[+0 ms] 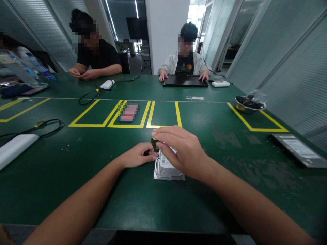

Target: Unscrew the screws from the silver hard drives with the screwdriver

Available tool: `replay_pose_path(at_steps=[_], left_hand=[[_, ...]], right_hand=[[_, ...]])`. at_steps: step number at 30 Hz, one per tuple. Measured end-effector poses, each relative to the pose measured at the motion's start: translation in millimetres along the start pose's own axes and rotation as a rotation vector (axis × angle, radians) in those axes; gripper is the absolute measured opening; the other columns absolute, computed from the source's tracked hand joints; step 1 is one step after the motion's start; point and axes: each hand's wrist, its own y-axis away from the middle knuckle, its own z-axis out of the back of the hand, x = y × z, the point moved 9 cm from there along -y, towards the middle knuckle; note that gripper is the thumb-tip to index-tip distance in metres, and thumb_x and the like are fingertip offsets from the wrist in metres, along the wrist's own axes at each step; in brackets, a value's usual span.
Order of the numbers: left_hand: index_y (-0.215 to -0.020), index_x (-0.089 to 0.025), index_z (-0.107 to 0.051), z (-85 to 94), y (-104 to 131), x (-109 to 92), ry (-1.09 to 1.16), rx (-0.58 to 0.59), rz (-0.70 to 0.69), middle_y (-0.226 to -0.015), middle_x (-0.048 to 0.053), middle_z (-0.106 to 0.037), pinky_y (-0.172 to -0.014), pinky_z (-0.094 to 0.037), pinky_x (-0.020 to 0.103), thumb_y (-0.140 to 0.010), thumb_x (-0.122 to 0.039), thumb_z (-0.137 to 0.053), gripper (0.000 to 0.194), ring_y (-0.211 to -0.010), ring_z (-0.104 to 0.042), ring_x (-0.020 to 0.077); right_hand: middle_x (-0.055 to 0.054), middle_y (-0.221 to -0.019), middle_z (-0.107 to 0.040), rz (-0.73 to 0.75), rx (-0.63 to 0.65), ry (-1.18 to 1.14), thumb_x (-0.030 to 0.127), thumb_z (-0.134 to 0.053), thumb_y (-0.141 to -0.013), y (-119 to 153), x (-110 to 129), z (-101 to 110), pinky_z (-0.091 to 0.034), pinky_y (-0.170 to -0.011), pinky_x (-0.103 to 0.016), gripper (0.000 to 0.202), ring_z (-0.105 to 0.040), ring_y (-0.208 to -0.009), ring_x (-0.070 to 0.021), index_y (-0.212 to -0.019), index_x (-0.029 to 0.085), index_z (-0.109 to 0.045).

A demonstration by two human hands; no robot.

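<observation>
Two bare forearms (84, 190) lie nearest to the camera, entering from 7 and 5 o'clock, and between the hands a hard drive (167, 175) rests flat on the green table (133, 204). Let us take this drive as the clock's centre, with 12 pointing away from the person. Left hand (138, 155) is at 10 o'clock, by the drive's near-side edge; its thumb and fingers are bent close together, but I cannot tell whether they pinch something. Right hand (185, 148) arches over the drive from 2 o'clock, its thumb and fingers closed around the dark handle of a screwdriver (154, 144), which stands almost upright at 11 o'clock; its tip is hidden.

I judge the drive to be rather heavy for its size, stiff and smooth, so it could slide or turn when not steadied. Inside it is probably fragile to knocks. Better to hold it by the long edges, at 9 and 3 o'clock, without pressing the white label (167, 164). The screwdriver seems light, best gripped at its thick handle.
</observation>
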Motion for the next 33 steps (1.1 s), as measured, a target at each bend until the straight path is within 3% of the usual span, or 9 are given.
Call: replay_pose_path(at_steps=[7, 12, 23, 29, 33], left_hand=[[-0.095, -0.015, -0.059, 0.7, -0.2, 0.9, -0.020, -0.015, -0.010, -0.088, 0.004, -0.062, -0.075, -0.048, 0.032, -0.089, -0.041, -0.058, 0.027, -0.084, -0.057, 0.0201], [-0.093, -0.015, -0.059, 1.7, 0.1, 2.4, -0.052, -0.026, 0.011, -0.088, 0.004, -0.062, -0.075, -0.047, 0.032, -0.088, -0.040, -0.058, 0.026, -0.085, -0.057, 0.0205], [-0.096, -0.015, -0.060, 0.8, 0.1, -0.3, -0.048, -0.021, -0.008, -0.092, 0.004, -0.063, -0.077, -0.048, 0.032, -0.089, -0.042, -0.058, 0.028, -0.086, -0.058, 0.0205], [-0.095, -0.015, -0.062, 0.7, -0.3, 3.0, -0.051, -0.015, 0.005, -0.089, 0.004, -0.064, -0.076, -0.049, 0.033, -0.089, -0.041, -0.057, 0.027, -0.084, -0.058, 0.0206], [-0.096, -0.015, -0.062, -0.9, -0.4, 3.4, -0.036, 0.003, 0.006, -0.087, 0.004, -0.064, -0.075, -0.049, 0.033, -0.089, -0.041, -0.057, 0.027, -0.083, -0.059, 0.0203]], right_hand=[[-0.008, -0.103, -0.071, -0.033, -0.008, 0.042, 0.019, -0.050, -0.096, 0.2, -3.1, -0.7, -0.052, -0.091, -0.034, 0.020, -0.065, -0.099, -0.0183, -0.106, 0.012, -0.066], [-0.011, -0.115, -0.069, -0.029, -0.041, -0.011, 0.016, -0.050, -0.095, 2.3, -3.0, 2.0, -0.050, -0.098, -0.034, 0.019, -0.064, -0.110, -0.0180, -0.108, 0.012, -0.064], [-0.013, -0.112, -0.069, -0.003, 0.016, -0.054, 0.013, -0.048, -0.095, -1.5, -0.4, -0.9, -0.051, -0.096, -0.034, 0.025, -0.062, -0.107, -0.0185, -0.111, 0.007, -0.066], [-0.013, -0.102, -0.068, -0.041, 0.007, -0.033, 0.023, -0.054, -0.095, -1.8, -2.2, 2.1, -0.055, -0.084, -0.034, 0.026, -0.062, -0.094, -0.0182, -0.110, 0.007, -0.067], [-0.014, -0.112, -0.068, -0.026, -0.002, -0.026, 0.017, -0.050, -0.095, -1.2, -0.8, 1.9, -0.052, -0.094, -0.035, 0.025, -0.062, -0.105, -0.0191, -0.112, 0.007, -0.065]])
